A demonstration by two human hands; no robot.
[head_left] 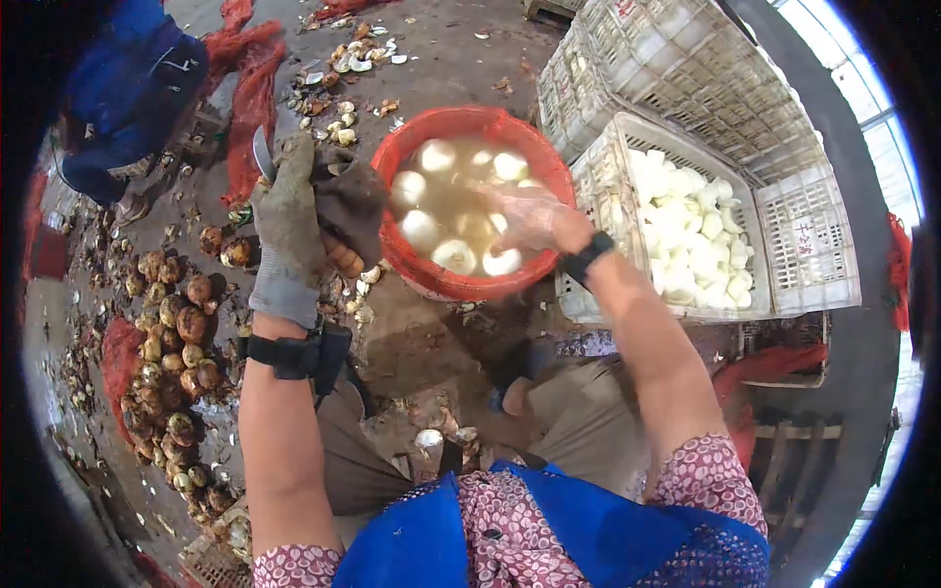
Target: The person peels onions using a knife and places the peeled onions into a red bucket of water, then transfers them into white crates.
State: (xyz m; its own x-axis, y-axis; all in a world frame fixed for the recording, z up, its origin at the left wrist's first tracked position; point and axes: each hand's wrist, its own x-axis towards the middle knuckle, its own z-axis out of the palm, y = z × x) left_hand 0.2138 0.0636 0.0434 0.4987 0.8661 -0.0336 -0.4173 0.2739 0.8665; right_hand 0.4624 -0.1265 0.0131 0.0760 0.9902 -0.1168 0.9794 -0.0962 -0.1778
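Observation:
My left hand, in a dirty grey work glove, is closed on a small curved-blade knife whose blade points up. A dark brown cloth or glove hangs at that hand's right side. My bare right hand reaches into a red plastic tub of cloudy water, its fingers blurred and partly under the surface. Peeled white onions float around it. Whether its fingers hold an onion, I cannot tell.
Unpeeled onions lie heaped on the floor at the left. White plastic crates stand at the right, one holding peeled onions. Red mesh netting and onion scraps litter the floor. Another person in blue is at the upper left.

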